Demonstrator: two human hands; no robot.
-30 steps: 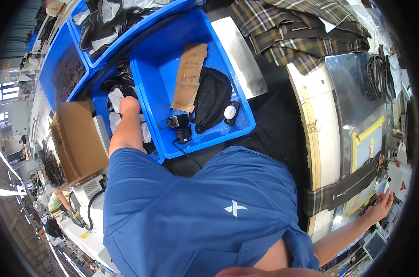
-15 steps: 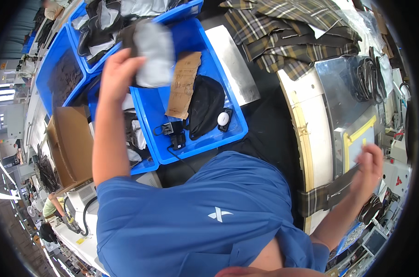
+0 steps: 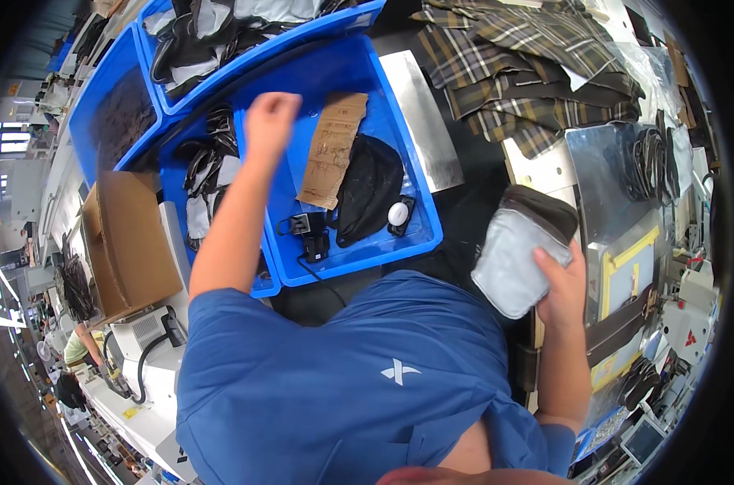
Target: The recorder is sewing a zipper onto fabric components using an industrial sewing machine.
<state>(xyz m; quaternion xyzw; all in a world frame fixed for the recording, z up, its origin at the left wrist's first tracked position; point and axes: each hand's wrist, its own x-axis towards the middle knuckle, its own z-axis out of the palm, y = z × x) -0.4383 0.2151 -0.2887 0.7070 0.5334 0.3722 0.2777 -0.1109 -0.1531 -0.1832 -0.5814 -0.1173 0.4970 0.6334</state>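
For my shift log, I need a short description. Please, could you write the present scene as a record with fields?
Right grip: holds a grey-and-dark fabric piece, thumb on its grey face
Left grip: blurred, in front of the blue bin in this view; no held thing visible
Bin contents: include cardboard strip, black cloth
Right side: plaid fabric pile
Left side: open cardboard box

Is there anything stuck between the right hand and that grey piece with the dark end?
No, nothing visible stands between them: the right hand is holding the grey piece, with its thumb lying right on the pale side.
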